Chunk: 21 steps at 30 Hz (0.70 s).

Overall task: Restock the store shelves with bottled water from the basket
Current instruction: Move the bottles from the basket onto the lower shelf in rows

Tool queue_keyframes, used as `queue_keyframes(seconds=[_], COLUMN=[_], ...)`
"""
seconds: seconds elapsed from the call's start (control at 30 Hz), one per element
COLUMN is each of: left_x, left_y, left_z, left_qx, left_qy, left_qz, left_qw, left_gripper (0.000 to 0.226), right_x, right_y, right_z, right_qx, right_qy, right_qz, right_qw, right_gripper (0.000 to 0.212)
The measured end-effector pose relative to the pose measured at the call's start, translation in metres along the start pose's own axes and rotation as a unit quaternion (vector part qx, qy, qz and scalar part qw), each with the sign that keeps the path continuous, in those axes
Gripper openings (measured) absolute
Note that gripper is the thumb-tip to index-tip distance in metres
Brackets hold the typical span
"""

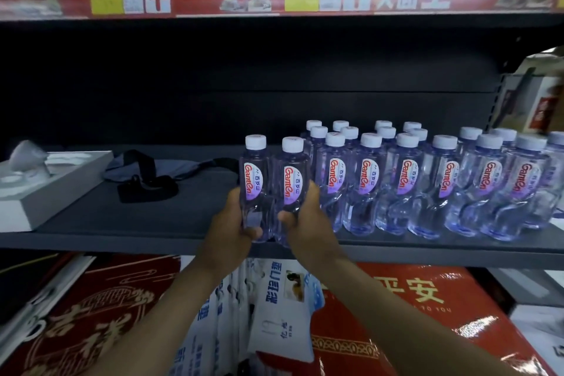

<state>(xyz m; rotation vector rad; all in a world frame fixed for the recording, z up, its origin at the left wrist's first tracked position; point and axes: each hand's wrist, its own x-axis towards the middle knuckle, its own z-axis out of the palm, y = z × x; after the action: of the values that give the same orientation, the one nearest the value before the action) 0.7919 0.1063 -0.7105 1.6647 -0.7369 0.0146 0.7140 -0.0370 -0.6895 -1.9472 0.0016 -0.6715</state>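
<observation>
A: So, where are the 2 clear white-capped plastic water bottles [254, 180]?

B: At the front edge of the grey metal shelf [152, 235], left hand [232, 223] and right hand [305, 217] each with fingers clamped round 1. Best set upright, labels forward, beside the stocked row [406, 180].

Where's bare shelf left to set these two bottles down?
Free: front strip of the shelf between the white box and the two held bottles, in front of the grey pouch. Crowded: right of them, bottle rows pack the shelf.

Shelf [195, 223] free btw bottle rows [406, 180] & prob. a bag [146, 174]
</observation>
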Motion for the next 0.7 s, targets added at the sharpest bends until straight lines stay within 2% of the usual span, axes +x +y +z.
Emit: queue_keyframes(seconds=[0.1,0.2,0.43,0.53,0.7], left_x=[0.011,0.019,0.038,0.042,0.037], left_y=[-0.002,-0.003,-0.017,-0.021,-0.006], left_z=[0.006,0.007,0.006,0.006,0.004], left_qx=[0.066,0.124,0.188,0.176,0.188], left_qy=[0.03,0.038,0.058,0.057,-0.008], left_qz=[-0.024,-0.021,-0.053,-0.061,-0.098], left_qw=[0.997,0.991,0.979,0.981,0.977], left_gripper=[0.063,0.059,0.054,0.054,0.064], right_x=[0.009,0.019,0.036,0.037,0.039], right_y=[0.004,0.008,0.013,0.011,-0.001], right_z=[-0.002,0.0,0.004,0.006,0.006], right_qx=[-0.022,-0.057,-0.07,-0.056,-0.017], right_qy=[-0.005,-0.007,-0.022,-0.026,-0.013], right_qz=[0.024,0.045,0.096,0.124,0.155], right_qw=[0.999,0.997,0.993,0.99,0.988], right_gripper=[0.033,0.031,0.053,0.054,0.066])
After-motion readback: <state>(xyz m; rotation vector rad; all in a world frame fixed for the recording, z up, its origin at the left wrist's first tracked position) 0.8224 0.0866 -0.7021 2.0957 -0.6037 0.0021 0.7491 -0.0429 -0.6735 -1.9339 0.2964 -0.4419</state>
